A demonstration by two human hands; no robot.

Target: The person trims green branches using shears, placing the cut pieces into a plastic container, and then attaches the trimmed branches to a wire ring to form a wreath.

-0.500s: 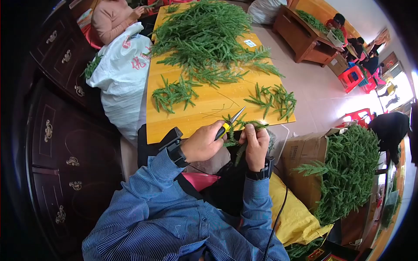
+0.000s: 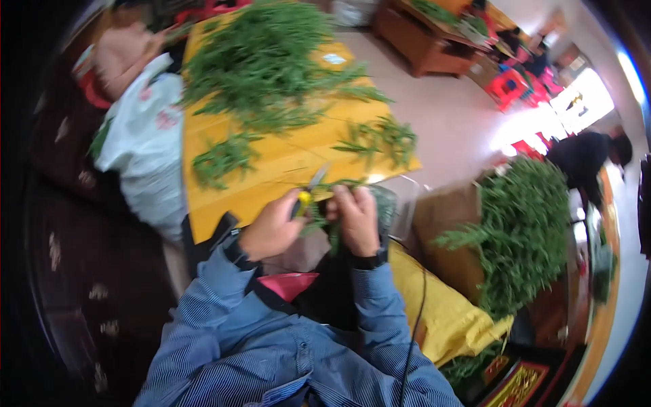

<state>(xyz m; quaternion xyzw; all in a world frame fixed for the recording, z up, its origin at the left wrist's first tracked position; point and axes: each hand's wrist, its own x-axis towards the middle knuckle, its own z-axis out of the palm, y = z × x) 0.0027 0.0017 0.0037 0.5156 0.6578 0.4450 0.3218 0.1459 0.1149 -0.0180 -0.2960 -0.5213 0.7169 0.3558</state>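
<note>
Rightward, one cardboard box [image 2: 444, 234] overflows with green branches [image 2: 525, 237]; by the near edge of one table [image 2: 224, 200], left hand [image 2: 274, 227] wraps one pair of pliers [image 2: 304, 201], long axis slanting away and rightward, right hand's [image 2: 358, 220] fingers pinching greenery [image 2: 317, 218], sprigs too blurred to count.

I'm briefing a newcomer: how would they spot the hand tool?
Start at the yellow table and come to its near edge. There the left hand holds the tool. Its narrow grey tip and bright yellow handle set it apart from the green sprigs nearby.
</note>
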